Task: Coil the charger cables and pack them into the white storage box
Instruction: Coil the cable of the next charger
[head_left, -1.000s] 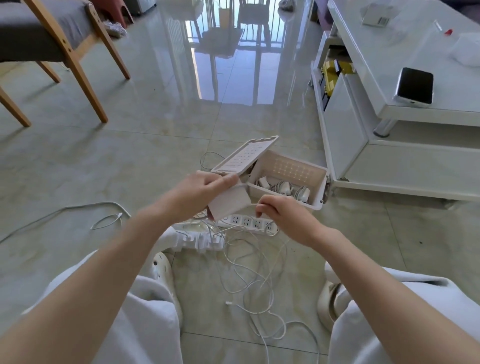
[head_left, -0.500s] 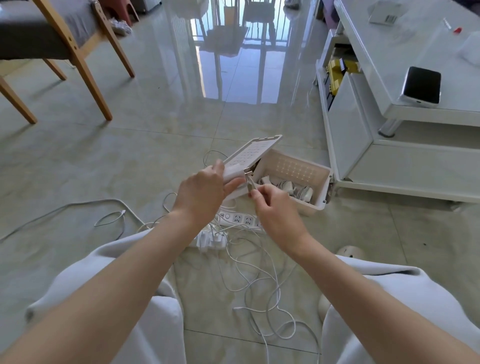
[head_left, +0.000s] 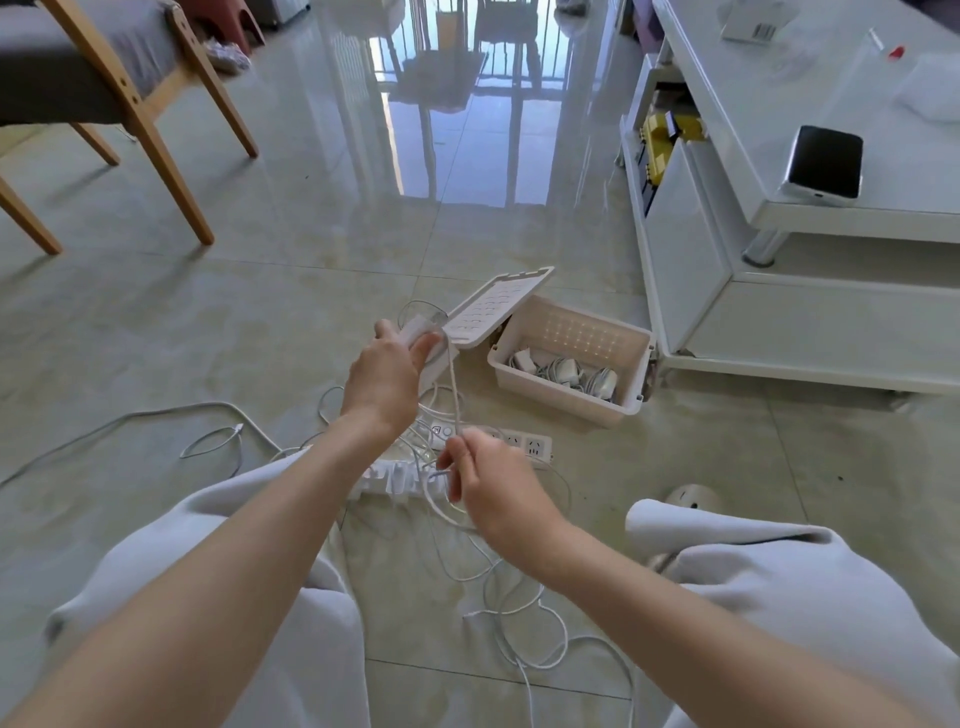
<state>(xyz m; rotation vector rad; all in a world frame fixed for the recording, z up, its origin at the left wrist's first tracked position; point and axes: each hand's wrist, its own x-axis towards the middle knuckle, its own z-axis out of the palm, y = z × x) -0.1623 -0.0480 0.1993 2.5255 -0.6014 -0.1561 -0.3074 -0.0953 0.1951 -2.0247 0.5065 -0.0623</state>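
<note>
My left hand grips a white charger brick just left of the white storage box. A thin white cable runs taut from the brick down to my right hand, which pinches it above the floor. The box sits open on the tiles with several coiled chargers inside and its lid leaning against its left side. More loose white cable lies tangled between my knees.
Two white power strips lie under my hands. Another loose cable trails off left. A white TV cabinet with a phone on top stands right. Wooden chair legs are at back left.
My right hand has dropped down and towards me, drawing the cable out from the charger brick. My left hand has shifted slightly away, still holding the brick.
</note>
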